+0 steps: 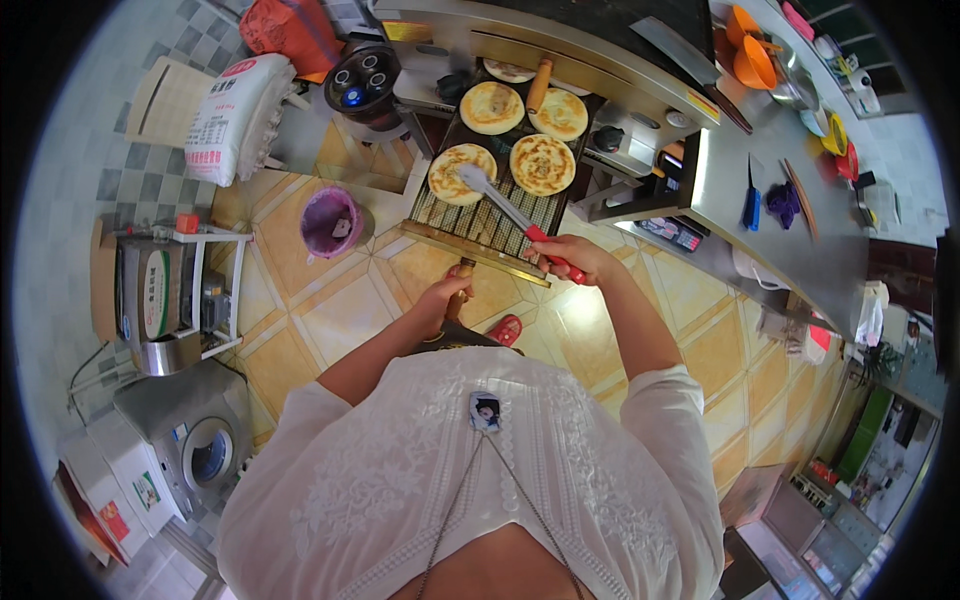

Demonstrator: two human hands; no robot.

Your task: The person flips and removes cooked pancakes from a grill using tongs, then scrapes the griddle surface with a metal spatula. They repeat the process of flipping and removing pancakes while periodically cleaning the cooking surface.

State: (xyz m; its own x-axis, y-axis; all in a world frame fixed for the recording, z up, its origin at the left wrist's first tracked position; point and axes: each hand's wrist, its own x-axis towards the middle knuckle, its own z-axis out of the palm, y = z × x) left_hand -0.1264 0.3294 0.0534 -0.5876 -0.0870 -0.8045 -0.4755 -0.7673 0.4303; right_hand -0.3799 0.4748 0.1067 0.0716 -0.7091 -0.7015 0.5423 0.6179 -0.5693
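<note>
A pulled-out oven drawer (470,222) with a ridged grate bears several round, browned flatbreads. My left hand (440,303) is closed around the wooden drawer handle (466,268) at its near edge. In my right hand (580,258) are metal tongs (510,209) with red grips. Their tip reaches the near left flatbread (455,188) and seems to touch it. Beside that one lies the near right flatbread (542,165). Farther back are the far left flatbread (491,107) and the far right flatbread (562,120), with a wooden handle (540,87) between them.
Left of the drawer, a purple-lined bin (331,222) stands on the tiled floor. A white sack (235,115) and a dark round appliance (362,88) are farther back. On the steel counter (710,180) at right lie a blue-handled knife (752,197) and a large cleaver (678,50).
</note>
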